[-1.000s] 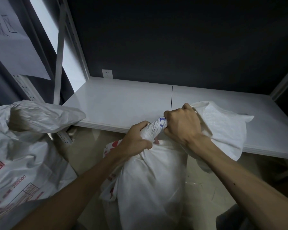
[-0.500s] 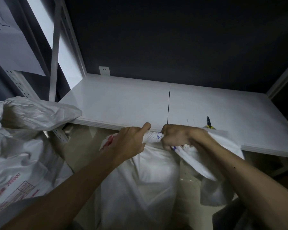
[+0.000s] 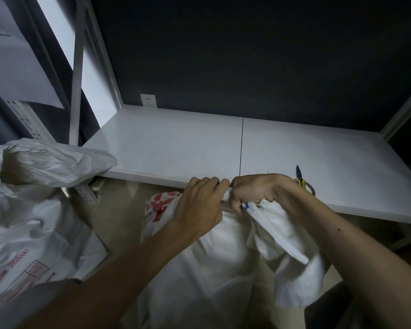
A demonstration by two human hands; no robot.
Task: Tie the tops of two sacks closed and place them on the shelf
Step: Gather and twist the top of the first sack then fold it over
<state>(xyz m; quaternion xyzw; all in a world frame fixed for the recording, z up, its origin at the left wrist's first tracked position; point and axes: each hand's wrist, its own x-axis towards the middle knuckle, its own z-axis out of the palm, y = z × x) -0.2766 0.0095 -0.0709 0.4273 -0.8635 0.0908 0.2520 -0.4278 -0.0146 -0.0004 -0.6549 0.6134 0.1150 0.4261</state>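
A white woven sack (image 3: 199,276) with red print stands on the floor in front of the white shelf (image 3: 176,148). Its top is gathered into a twisted neck just below the shelf's front edge. My left hand (image 3: 199,207) grips that neck from the left. My right hand (image 3: 254,191) grips the neck right beside it, and the loose flap of the sack top hangs down under my right wrist. A second white sack (image 3: 33,210) with red print stands at the left, its top folded over and resting against the shelf's left corner.
Yellow-handled scissors (image 3: 304,184) lie on the shelf just behind my right wrist. A white upright post (image 3: 76,74) and a perforated rail stand at the left. A wall socket (image 3: 148,100) sits at the back. The wall behind is dark.
Both hands have lowered the twisted neck and pulled it sideways. The flap that stood up over the shelf edge now hangs down, uncovering the scissors.
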